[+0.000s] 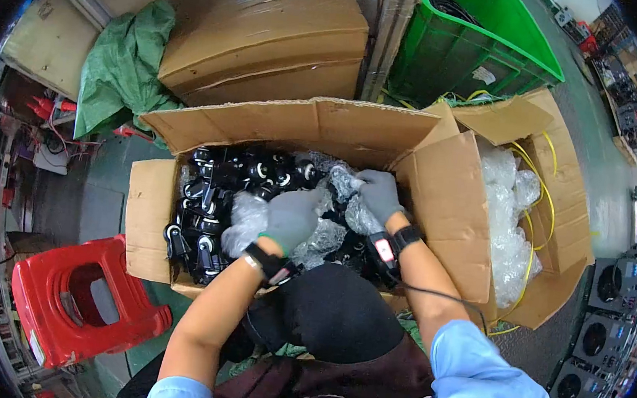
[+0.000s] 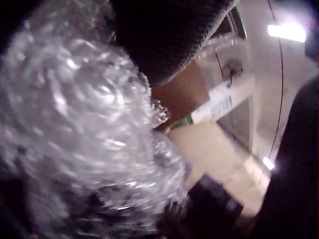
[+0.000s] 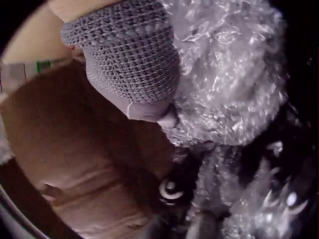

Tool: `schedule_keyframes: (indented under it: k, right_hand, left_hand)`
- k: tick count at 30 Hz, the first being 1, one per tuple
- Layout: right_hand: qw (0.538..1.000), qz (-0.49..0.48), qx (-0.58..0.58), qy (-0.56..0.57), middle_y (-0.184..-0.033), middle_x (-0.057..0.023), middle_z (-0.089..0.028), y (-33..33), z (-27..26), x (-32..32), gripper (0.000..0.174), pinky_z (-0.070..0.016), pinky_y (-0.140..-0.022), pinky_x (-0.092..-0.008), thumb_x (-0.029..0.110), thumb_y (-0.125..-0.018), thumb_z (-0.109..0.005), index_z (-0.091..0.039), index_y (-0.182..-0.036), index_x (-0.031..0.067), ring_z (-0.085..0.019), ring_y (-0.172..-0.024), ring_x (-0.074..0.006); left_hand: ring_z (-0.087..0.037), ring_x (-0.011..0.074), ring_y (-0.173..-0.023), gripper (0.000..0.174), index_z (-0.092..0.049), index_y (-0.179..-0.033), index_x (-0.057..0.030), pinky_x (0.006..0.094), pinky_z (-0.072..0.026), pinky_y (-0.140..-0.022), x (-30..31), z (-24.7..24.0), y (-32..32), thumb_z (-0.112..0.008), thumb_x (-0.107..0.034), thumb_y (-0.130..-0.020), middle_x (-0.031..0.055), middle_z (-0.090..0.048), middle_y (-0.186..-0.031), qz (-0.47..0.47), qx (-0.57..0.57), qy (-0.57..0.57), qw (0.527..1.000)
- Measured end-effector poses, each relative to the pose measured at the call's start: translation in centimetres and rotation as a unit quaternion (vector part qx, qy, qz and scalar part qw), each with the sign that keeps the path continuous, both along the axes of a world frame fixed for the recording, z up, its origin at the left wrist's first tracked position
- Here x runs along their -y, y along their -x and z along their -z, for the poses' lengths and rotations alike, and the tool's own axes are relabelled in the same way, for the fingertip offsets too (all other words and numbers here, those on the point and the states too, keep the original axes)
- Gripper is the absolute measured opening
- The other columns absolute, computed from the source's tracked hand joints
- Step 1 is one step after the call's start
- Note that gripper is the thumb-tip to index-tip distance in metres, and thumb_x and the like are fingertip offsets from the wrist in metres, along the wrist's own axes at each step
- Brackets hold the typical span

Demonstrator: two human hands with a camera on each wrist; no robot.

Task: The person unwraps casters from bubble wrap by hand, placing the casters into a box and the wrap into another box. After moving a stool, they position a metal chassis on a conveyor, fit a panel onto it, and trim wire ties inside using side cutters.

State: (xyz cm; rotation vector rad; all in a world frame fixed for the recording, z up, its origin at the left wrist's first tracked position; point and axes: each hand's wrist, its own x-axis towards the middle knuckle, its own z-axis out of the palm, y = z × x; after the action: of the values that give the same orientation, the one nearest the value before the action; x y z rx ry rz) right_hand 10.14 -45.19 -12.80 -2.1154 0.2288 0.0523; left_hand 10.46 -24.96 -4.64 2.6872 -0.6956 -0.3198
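Note:
An open cardboard box [image 1: 265,121] holds black casters [image 1: 206,207] and bundles of clear bubble wrap. My left hand [image 1: 294,216], in a grey knit glove, grips a bubble-wrapped bundle [image 1: 246,221] over the middle of the box; its fingertips are hidden, and crumpled wrap fills much of the left wrist view. At the box's right end, my gloved right hand [image 1: 379,195] holds another bubble-wrapped bundle [image 3: 227,74], fingers bent against its side in the right wrist view. More bubble wrap [image 1: 324,239] lies between and below the hands. What the wrap encloses is hidden.
To the right, a second open carton [image 1: 562,215] contains bubble-wrapped bundles and yellow strapping. A red plastic stool [image 1: 86,299] stands at left. Behind are a large taped carton [image 1: 273,33], a green sack [image 1: 120,65] and a green crate [image 1: 463,52].

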Motion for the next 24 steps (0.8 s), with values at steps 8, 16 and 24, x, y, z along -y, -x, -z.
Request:
schedule_keyframes:
  k: [8, 16, 24]
  right_hand:
    - [0.976, -0.056, 0.145, -0.155, -0.084, -0.0123, -0.067, 3.7, -10.9, -0.5, 0.017, -0.0472, -0.069, -0.0268, 0.009, -0.079, -0.059, -0.065, -0.092, -0.0006, -0.063, -0.075, -0.0146]
    - [0.986, -0.052, 0.155, -0.044, -0.072, -0.0078, -0.056, 4.4, -11.5, 1.7, 0.017, -0.0435, -0.065, -0.0274, 0.014, -0.072, -0.065, -0.061, -0.081, 0.0, -0.056, -0.07, -0.0167]
    - [0.966, -0.073, -0.128, 0.212, -0.09, -0.0162, -0.062, -0.1, -8.7, -0.7, 0.029, -0.0456, -0.075, -0.038, 0.026, -0.063, -0.066, -0.059, -0.078, 0.0027, -0.059, -0.086, -0.032]
  left_hand:
    - [-0.057, 0.0104, -0.077, 0.017, -0.062, -0.092, 0.0032, 0.0231, -0.045, -0.071, -7.0, -5.4, 0.1, -0.057, -0.003, -0.077, 0.0058, -0.064, -0.083, -0.116, -0.089, 0.318, 0.937]
    - [-0.059, 0.0183, -0.074, 0.017, -0.063, -0.092, 0.0, 0.0272, -0.0456, -0.071, -9.6, -6.4, 0.8, -0.062, -0.005, -0.076, 0.0102, -0.063, -0.081, -0.107, -0.004, 0.235, 0.966]
    - [-0.048, 0.0137, -0.083, 0.03, -0.052, -0.105, 0.0034, 0.0254, -0.0398, -0.075, -12.4, -4.8, 2.5, -0.046, -0.002, -0.076, 0.0068, -0.054, -0.089, -0.212, -0.15, 0.393, 0.882]
